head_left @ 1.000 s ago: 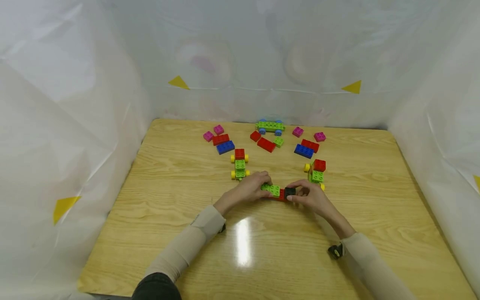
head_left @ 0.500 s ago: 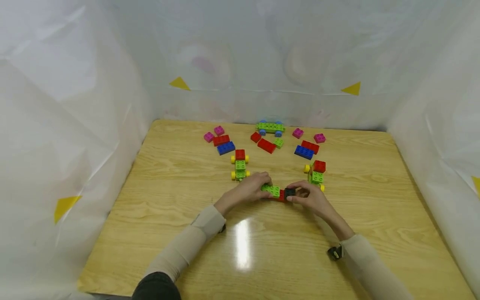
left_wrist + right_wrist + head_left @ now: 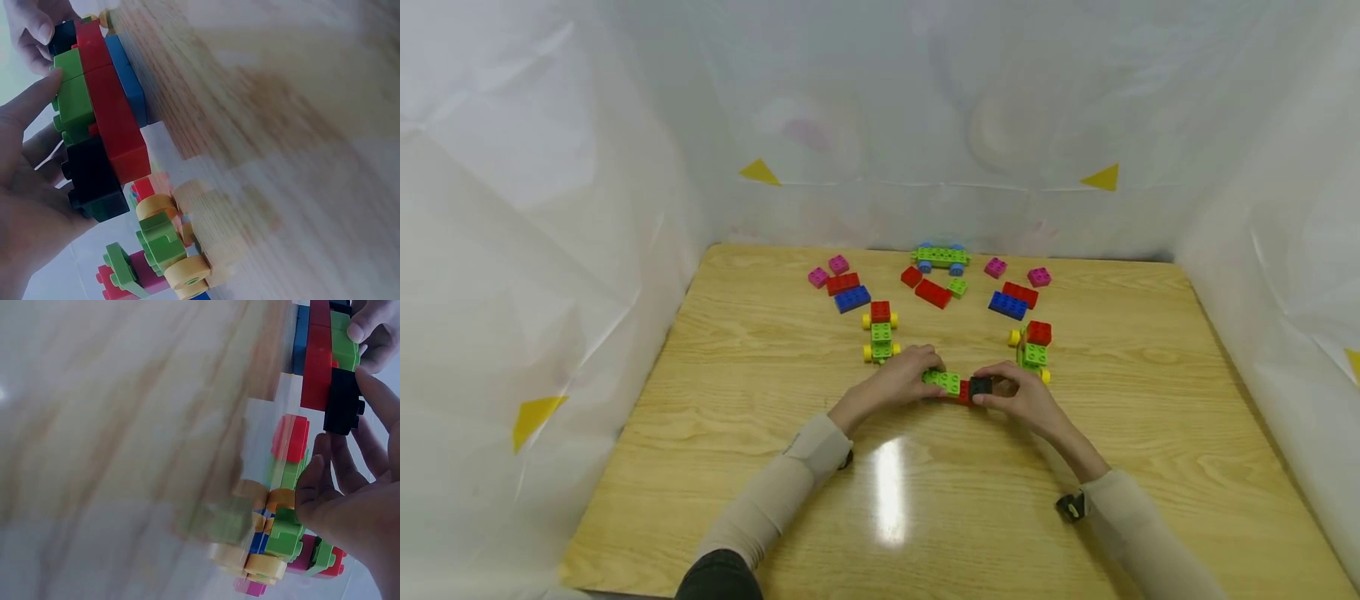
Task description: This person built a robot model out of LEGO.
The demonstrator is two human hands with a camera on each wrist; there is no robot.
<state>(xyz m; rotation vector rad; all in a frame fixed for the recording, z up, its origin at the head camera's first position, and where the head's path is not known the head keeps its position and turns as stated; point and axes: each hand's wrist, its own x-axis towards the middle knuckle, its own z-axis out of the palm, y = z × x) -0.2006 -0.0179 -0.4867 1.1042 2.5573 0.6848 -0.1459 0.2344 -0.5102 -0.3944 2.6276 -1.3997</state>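
Note:
Before me is a build of toy bricks in layers. A blue brick [image 3: 129, 84] lies lowest, and red bricks [image 3: 115, 119] sit over it. Green bricks [image 3: 949, 382] top the middle. One black brick [image 3: 95, 172] stands at the left end and another black brick [image 3: 981, 386] at the right end. My left hand [image 3: 901, 375] grips the green part from the left, its thumb on the near side. With thumb and fingers my right hand [image 3: 1021, 393] pinches the right black brick. In the head view the left black brick is hidden behind my left hand.
Wheeled brick cars stand beyond each hand: a left car [image 3: 881, 333] and a right car [image 3: 1035, 354]. Farther back is a green base with blue wheels [image 3: 942, 256]. Loose pieces lie around, including blue bricks [image 3: 852, 299], red bricks [image 3: 933, 292] and pink bricks [image 3: 996, 267].

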